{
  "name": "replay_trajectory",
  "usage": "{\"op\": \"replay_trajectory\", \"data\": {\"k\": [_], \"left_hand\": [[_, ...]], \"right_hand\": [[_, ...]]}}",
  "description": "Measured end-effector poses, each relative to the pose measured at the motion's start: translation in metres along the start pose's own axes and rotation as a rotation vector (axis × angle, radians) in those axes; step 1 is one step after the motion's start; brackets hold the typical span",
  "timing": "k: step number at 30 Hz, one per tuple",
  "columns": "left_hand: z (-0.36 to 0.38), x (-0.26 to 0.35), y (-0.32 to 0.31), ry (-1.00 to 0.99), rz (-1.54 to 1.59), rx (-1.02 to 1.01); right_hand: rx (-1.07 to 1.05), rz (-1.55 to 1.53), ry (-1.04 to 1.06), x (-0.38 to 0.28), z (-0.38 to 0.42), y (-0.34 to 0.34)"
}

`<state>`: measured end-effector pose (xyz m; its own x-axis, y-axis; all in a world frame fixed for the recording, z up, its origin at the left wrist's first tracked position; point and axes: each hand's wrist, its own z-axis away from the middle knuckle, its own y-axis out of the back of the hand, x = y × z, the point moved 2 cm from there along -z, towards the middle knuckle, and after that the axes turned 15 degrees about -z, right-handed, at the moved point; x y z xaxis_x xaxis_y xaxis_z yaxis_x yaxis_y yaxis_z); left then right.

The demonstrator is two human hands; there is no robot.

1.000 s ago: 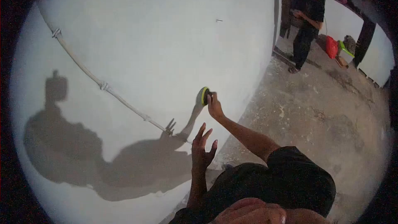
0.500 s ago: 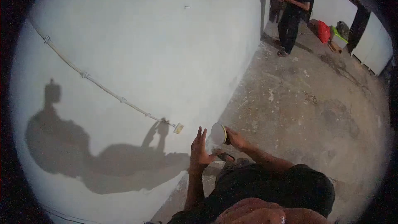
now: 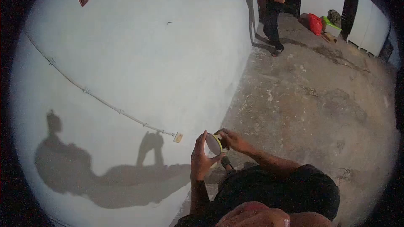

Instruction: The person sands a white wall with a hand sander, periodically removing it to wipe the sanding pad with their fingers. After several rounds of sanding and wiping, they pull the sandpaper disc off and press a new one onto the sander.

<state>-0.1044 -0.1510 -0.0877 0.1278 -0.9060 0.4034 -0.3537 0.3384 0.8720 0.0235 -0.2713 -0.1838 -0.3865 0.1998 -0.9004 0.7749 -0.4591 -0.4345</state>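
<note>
A round, shallow disc-like object (image 3: pixel 213 144) with a pale face and a yellow-green rim is held upright between both hands, low in the centre of the view. My left hand (image 3: pixel 203 156) cups its left edge, with the fingers pointing up and the thumb beneath. On the other side, my right hand (image 3: pixel 231 140) grips the rim and the back of the disc. What the back looks like is hidden by the right hand.
A white wall (image 3: pixel 139 54) fills the left, with a cable (image 3: pixel 103 102) running down to a small socket box (image 3: pixel 178 137). Another person (image 3: pixel 272 14) stands on the concrete floor (image 3: pixel 294 113) at the upper right. Behind are a red bag (image 3: pixel 314 24) and a green-rimmed box (image 3: pixel 331 26).
My left hand has closed onto the disc's left edge; before, it was apart from it. The disc has shifted left and turned. The view has tilted, bringing a wall ornament into sight.
</note>
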Motion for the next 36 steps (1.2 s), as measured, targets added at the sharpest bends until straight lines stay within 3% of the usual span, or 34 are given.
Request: {"op": "replay_trajectory", "data": {"k": [2, 7, 9, 10, 15, 18, 20, 21, 23, 24, 25, 27, 29, 31, 32, 33, 35, 36], "left_hand": [[0.003, -0.013, -0.004, 0.023, 0.051, 0.028], [0.002, -0.028, 0.001, -0.026, 0.147, 0.068], [-0.003, -0.037, 0.003, -0.06, 0.114, 0.063], [-0.006, -0.041, 0.007, -0.064, 0.116, 0.062], [-0.013, -0.078, 0.027, -0.075, 0.011, 0.027], [-0.012, -0.103, 0.027, -0.217, -0.069, 0.003], [-0.014, -0.122, 0.025, -0.252, -0.088, 0.028], [-0.009, -0.129, 0.022, -0.306, -0.11, 0.033], [-0.009, -0.139, 0.031, -0.211, -0.119, 0.05], [-0.008, -0.148, 0.033, -0.171, -0.063, 0.073], [-0.009, -0.156, 0.034, -0.143, -0.008, 0.101], [-0.011, -0.166, 0.033, -0.062, 0.048, 0.073], [-0.016, -0.169, 0.034, 0.014, 0.302, 0.203], [-0.019, -0.177, 0.029, 0.08, 0.475, 0.175], [-0.02, -0.179, 0.021, 0.181, 0.923, 0.133], [-0.02, -0.184, 0.015, 0.283, 1.371, 0.079], [-0.027, -0.2, 0.02, 0.231, 1.299, 0.029], [-0.032, -0.209, 0.028, 0.082, 0.829, 0.113]], "right_hand": [[0.131, 0.053, -0.043, -0.001, 0.0, 0.008], [0.173, 0.162, -0.156, -0.006, -0.013, -0.002], [0.005, 0.048, -0.141, -0.005, -0.021, -0.011], [0.101, -0.015, -0.176, -0.011, -0.026, -0.023], [-0.011, -0.177, -0.266, 0.024, -0.075, -0.038], [-0.036, -0.048, -0.212, 0.04, -0.094, -0.054], [-0.125, -0.014, -0.014, 0.041, -0.102, -0.065], [-0.135, -0.007, -0.052, 0.039, -0.104, -0.064], [-0.297, 0.226, -0.002, 0.015, -0.11, -0.078], [-0.113, 0.065, -0.052, 0.032, -0.115, -0.078], [-0.114, 0.075, -0.07, 0.033, -0.119, -0.086], [0.209, -0.177, -0.261, 0.03, -0.134, -0.093], [0.244, -0.169, -0.146, 0.02, -0.142, -0.11], [0.194, 0.267, 0.231, 0.013, -0.156, -0.112], [0.189, 0.416, 0.394, -0.01, -0.157, -0.127], [0.194, 0.424, 0.388, -0.013, -0.164, -0.126], [0.145, 0.595, 0.373, -0.015, -0.173, -0.122], [0.17, 0.603, 0.368, -0.004, -0.177, -0.114]]}}
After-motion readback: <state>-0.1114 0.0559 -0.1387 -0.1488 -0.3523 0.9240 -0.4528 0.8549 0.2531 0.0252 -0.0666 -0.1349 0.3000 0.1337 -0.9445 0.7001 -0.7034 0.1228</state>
